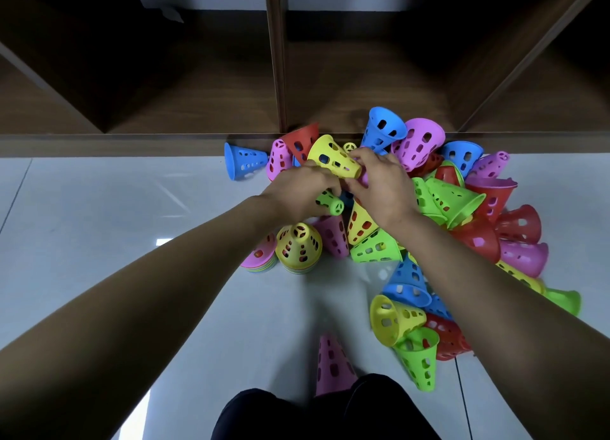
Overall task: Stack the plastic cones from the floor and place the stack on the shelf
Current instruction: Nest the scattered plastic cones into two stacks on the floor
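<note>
1. The right hand (379,188) pinches the narrow end of a yellow cone (333,157), with fingers over the top and the thumb underneath. The cone is held tilted above the heap, its wide rim pointing up and to the left.
2. The left hand (297,187) is curled around a green cone (328,202), whose narrow tip sticks out below the palm. Its fingertips also reach the side of the yellow cone (how firmly they press there I cannot tell).
3. Both hands meet just in front of the shelf (198,109). This is a dark wooden unit with open compartments, and its bottom edge runs along the pale tiled floor (99,208).
4. The loose cones (462,208) lie in a jumble on the floor to the right of centre. They are red, blue, pink, green and yellow, most of them on their sides, and some lean against the foot of the shelf.
5. A blue cone (242,164) lies on its side at the left edge of the heap, touching the shelf base.
6. Near the left forearm a short stack (298,248) stands upright on the floor with a yellow cone on top. A lower pink-topped stack (260,258) sits just beside it.
7. A single pink cone (331,363) stands upright near the person's dark trousers (297,413) at the bottom of the view.
</note>
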